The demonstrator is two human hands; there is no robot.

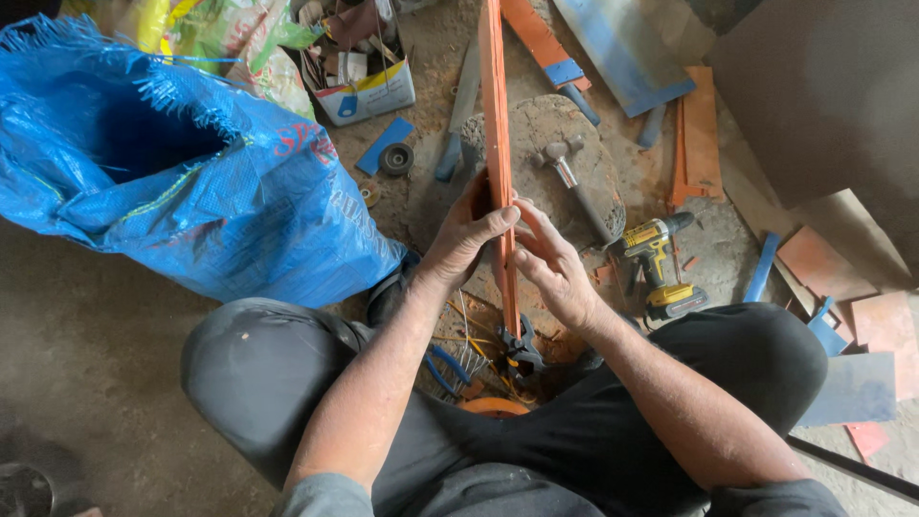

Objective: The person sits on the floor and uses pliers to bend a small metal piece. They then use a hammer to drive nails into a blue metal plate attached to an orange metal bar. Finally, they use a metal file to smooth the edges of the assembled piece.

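Observation:
A long narrow orange strip of board (495, 105) stands on edge, running from between my knees away to the top of the view. My left hand (466, 239) wraps its left face, fingers curled over the top edge. My right hand (550, 263) presses flat against its right face. A black clamp (522, 349) grips the strip's near end, low between my legs. Below the strip lies a round stone block (574, 163) with a hammer (574, 187) on it.
A big blue woven sack (182, 172) stands open at left. A yellow-black cordless drill (661, 263) lies right of my hands. Orange and blue board offcuts (704, 134) litter the right side, a cardboard box of bits (364, 81) sits behind, and pliers with wire (450, 369) lie by my knee.

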